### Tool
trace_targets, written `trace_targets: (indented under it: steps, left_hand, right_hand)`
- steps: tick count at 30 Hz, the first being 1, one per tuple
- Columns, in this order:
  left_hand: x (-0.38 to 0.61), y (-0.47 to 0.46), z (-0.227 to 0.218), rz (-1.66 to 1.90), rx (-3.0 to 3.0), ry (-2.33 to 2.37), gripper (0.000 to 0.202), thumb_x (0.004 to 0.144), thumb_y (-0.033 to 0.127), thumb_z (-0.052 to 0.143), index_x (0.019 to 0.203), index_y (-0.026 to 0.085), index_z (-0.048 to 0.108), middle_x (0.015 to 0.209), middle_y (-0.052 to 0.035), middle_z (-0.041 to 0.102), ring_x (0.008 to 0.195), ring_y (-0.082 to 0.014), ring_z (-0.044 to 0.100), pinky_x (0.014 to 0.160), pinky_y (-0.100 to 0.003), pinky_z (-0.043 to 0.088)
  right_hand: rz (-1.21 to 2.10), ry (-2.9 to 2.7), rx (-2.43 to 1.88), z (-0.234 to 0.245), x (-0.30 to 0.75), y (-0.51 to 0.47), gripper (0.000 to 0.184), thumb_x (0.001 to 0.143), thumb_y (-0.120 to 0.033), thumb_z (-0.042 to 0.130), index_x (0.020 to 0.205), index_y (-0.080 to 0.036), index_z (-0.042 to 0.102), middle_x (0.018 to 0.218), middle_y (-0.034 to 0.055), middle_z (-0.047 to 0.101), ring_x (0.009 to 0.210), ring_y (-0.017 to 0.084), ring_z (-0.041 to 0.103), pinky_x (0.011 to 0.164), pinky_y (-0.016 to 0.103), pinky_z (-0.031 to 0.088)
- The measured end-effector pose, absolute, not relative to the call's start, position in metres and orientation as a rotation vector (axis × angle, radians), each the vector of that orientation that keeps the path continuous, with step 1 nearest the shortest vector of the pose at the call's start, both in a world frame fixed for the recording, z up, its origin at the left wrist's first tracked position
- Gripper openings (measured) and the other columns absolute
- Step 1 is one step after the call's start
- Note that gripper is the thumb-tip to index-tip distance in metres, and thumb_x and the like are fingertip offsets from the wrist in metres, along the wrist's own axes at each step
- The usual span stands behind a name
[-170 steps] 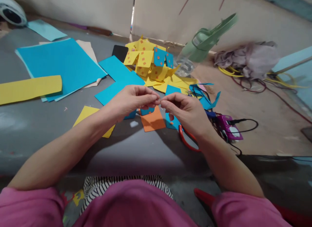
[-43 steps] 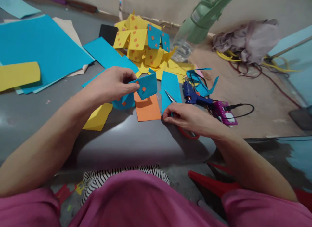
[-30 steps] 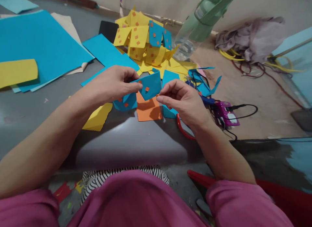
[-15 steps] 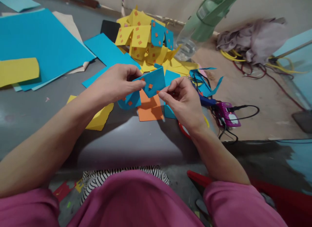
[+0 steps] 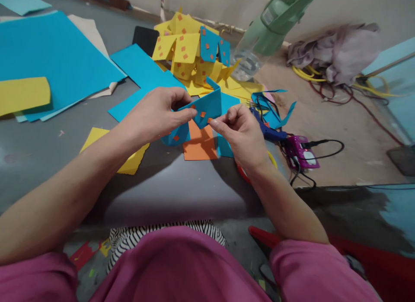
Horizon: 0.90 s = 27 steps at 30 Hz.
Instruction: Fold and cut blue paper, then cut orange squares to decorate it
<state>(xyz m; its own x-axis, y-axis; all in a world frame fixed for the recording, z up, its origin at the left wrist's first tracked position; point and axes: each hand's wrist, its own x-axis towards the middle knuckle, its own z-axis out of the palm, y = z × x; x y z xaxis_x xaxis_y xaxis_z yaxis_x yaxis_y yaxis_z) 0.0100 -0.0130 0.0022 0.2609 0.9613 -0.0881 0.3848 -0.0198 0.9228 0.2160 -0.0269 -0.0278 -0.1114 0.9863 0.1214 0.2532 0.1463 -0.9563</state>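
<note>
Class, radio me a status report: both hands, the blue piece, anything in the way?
Left hand gripping bent blue piece. Right hand pinching small orange square at the piece's edge. Nothing visibly blocking; orange sheet below, scissors partly hidden.

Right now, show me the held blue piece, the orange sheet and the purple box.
Held blue piece [image 5: 211, 104]: head view, dotted face.
Orange sheet [image 5: 200, 147]: head view, uncovered part.
Purple box [image 5: 298, 152]: head view, purple casing.

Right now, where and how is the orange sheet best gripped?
Probably by its near edge, coming in low from the near side. The orange sheet lies flat, so a fingertip would likely have to lift that edge before pinching it. The near edge shows bare, while the blue card, pinched in the left hand, hides the far end.
</note>
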Motion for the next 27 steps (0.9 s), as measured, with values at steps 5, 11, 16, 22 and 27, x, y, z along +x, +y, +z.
trace_targets:
  steps: [5, 11, 16, 22, 27]
  left_hand:
    - [0.0096, -0.0136, 0.0015, 0.742, 1.587, 1.250, 0.013, 0.084, 0.033, 0.067, 0.088, 0.021, 0.069, 0.076, -0.0011, 0.067, 0.063, -0.0153, 0.061, 0.059, -0.028, 0.046]
    - [0.0100, -0.0148, -0.0002, 0.744, 1.572, 1.228, 0.014, 0.083, 0.035, 0.069, 0.088, 0.022, 0.069, 0.075, -0.0009, 0.066, 0.063, -0.0158, 0.063, 0.057, -0.028, 0.049]
    - [0.0111, -0.0162, 0.0010, 0.739, 1.572, 1.222, 0.014, 0.083, 0.036, 0.069, 0.088, 0.023, 0.069, 0.074, -0.0005, 0.065, 0.065, -0.0160, 0.064, 0.057, -0.027, 0.049]
    - [0.0091, -0.0137, 0.0039, 0.744, 1.522, 1.237, 0.011, 0.084, 0.032, 0.069, 0.086, 0.021, 0.068, 0.071, -0.0014, 0.064, 0.068, -0.0179, 0.065, 0.059, -0.029, 0.049]
    - [0.0057, -0.0096, 0.0058, 0.819, 1.439, 1.208, 0.011, 0.085, 0.031, 0.067, 0.085, 0.020, 0.066, 0.073, -0.0025, 0.065, 0.066, -0.0168, 0.065, 0.057, -0.028, 0.050]
  right_hand:
    - [1.045, -1.512, -1.239, -0.0306, 0.2162, -0.0263, 0.055, 0.074, -0.055, 0.082, 0.078, -0.028, 0.035, 0.075, -0.0051, 0.054, 0.076, 0.015, 0.058, 0.079, 0.034, 0.051]
    - [1.048, -1.512, -1.226, -0.0319, 0.2151, -0.0261, 0.055, 0.073, -0.058, 0.082, 0.079, -0.028, 0.035, 0.073, -0.0055, 0.053, 0.070, 0.014, 0.053, 0.073, 0.033, 0.048]
    - [1.017, -1.514, -1.278, -0.0331, 0.2142, -0.0255, 0.054, 0.075, -0.059, 0.080, 0.079, -0.028, 0.036, 0.069, -0.0062, 0.045, 0.064, 0.013, 0.046, 0.065, 0.031, 0.043]
    - [0.984, -1.503, -1.293, -0.0288, 0.2158, -0.0294, 0.049, 0.078, -0.056, 0.079, 0.078, -0.027, 0.040, 0.067, -0.0064, 0.039, 0.060, 0.012, 0.042, 0.060, 0.028, 0.041]
    - [1.092, -1.430, -1.321, -0.0276, 0.2189, -0.0308, 0.049, 0.080, -0.069, 0.070, 0.076, -0.025, 0.049, 0.068, -0.0040, 0.051, 0.057, 0.010, 0.044, 0.054, 0.026, 0.039]
